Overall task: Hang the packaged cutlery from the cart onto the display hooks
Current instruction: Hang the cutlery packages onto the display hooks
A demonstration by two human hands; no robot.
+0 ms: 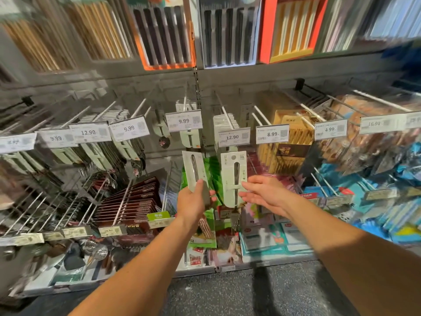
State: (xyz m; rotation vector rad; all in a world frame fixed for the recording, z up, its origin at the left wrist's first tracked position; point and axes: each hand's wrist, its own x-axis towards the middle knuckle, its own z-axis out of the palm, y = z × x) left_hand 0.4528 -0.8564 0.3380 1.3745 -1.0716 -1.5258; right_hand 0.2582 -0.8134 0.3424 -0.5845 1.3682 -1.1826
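My left hand (193,201) grips the lower end of a pale green card of packaged cutlery (194,169) and holds it upright in front of the display. My right hand (266,192) pinches the right edge of a second pale green card, a packaged fork (232,179), with the thumb in front; the fork's tines hang below the card. Both cards sit just under the display hooks: one hook (224,112) carries similar cards above a 12.90 tag (232,137), and another hook (185,99) has a 9.99 tag (184,120). The cart is out of view.
More hooks of carded cutlery (127,147) run to the left, and brown boxes (289,142) hang to the right. Chopstick packs (166,30) fill the row above. Lower hooks hold dark red packs (134,201) and blue items (376,201). Dark speckled floor (239,293) lies below.
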